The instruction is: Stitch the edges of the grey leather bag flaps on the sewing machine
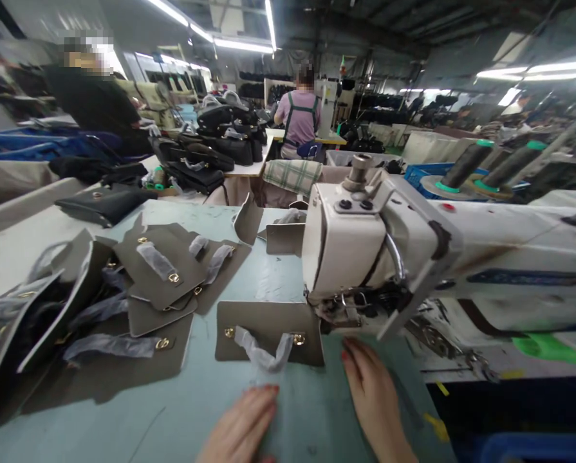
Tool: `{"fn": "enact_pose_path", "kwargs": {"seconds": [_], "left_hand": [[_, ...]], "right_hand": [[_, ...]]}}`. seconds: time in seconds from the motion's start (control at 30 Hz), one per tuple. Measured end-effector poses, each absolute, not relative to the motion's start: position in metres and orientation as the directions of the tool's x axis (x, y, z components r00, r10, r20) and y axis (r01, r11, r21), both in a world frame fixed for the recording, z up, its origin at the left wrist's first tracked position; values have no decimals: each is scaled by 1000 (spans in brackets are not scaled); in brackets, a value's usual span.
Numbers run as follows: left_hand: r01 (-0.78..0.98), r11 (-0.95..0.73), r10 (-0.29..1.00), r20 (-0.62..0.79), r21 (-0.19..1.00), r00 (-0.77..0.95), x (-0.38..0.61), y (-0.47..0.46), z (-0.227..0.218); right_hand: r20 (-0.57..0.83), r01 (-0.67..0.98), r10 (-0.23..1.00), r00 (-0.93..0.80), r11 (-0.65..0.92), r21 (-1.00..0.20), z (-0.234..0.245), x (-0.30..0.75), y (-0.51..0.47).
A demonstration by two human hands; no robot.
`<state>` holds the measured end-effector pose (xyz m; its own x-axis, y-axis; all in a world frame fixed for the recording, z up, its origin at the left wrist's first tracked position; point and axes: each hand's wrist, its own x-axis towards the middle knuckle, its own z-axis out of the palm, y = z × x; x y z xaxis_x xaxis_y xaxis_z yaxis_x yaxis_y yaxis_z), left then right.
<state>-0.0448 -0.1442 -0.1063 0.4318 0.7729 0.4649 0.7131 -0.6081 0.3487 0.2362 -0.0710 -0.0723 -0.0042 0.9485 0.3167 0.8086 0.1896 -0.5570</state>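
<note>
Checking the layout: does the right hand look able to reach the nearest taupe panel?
Probably yes. The right hand rests beside a corner of the taupe panel, with only bare table top between; the sewing machine head stands beyond, not in the way.

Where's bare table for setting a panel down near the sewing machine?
The table is bare beyond the strapped panel, between the panel pile and machine head, and in front of it by your left hand. The pile's side is crowded.

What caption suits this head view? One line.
Left hand and right hand on a blue worktable before a taupe bag panel beside an industrial sewing machine.
</note>
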Motion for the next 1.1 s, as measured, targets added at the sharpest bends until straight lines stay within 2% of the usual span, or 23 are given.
{"fn": "enact_pose_path", "kwargs": {"seconds": [0.03,0.1,0.2,0.3,0.43,0.57,0.87,1.1], "left_hand": [[768,-584,779,447,264,439,-45,-134,-112],[839,-516,807,427,173,408,-39,-102,-114],[841,-525,777,478,133,410,-22,-53,-100],[814,-573,727,516,91,454,-15,-28,-72],[791,-610,749,358,45,557,-18,-27,-21],[795,-606,750,343,16,565,-17,-34,12],[812,-568,780,401,133,480,-17,-26,-4],[807,-577,776,390,123,496,-16,-16,2]], "right_hand": [[234,713,971,-39,191,-675,-63,226,-71],[167,533,984,-65,175,-828,-46,207,-73],[114,392,991,-70,132,-910,-31,186,-74],[73,342,996,-51,86,-936,-26,174,-74],[24,248,999,-44,34,-968,-23,169,-76],[-32,159,998,-52,-23,-987,-21,173,-77],[-79,171,995,-55,-68,-983,-23,176,-73],[-58,217,998,5,-58,-975,-22,175,-60]]}}
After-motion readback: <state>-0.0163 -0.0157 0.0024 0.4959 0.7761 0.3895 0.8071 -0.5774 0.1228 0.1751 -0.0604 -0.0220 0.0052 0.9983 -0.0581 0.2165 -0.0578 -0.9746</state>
